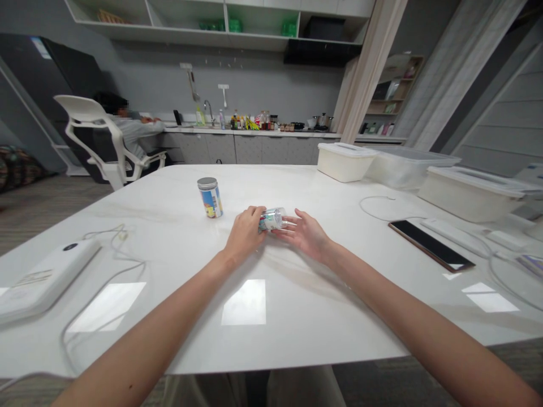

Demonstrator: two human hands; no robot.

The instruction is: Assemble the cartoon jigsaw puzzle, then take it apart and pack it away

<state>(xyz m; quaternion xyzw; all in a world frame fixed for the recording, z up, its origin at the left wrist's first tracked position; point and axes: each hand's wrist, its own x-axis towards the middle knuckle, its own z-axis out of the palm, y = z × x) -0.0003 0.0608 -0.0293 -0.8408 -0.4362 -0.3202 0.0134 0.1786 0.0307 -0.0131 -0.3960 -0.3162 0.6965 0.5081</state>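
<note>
My left hand (248,230) is wrapped round a small clear jar (272,219) with a printed label, tilted on its side just above the white table. The jar's clear end points right, toward my right hand (306,233). That hand is open, its fingers apart and stretched toward the jar's end; whether the fingertips touch it I cannot tell. Left of my hands, a taller jar (210,198) with a blue and yellow label and a grey lid stands upright. My left fingers hide part of the held jar.
A white power bank-like device (46,277) with cables lies at left. On the right are a dark phone-like slab (430,244), a white strip (453,237), and lidded bins (345,162). Beyond the white table (271,345), a person (136,133) sits near the kitchen counter.
</note>
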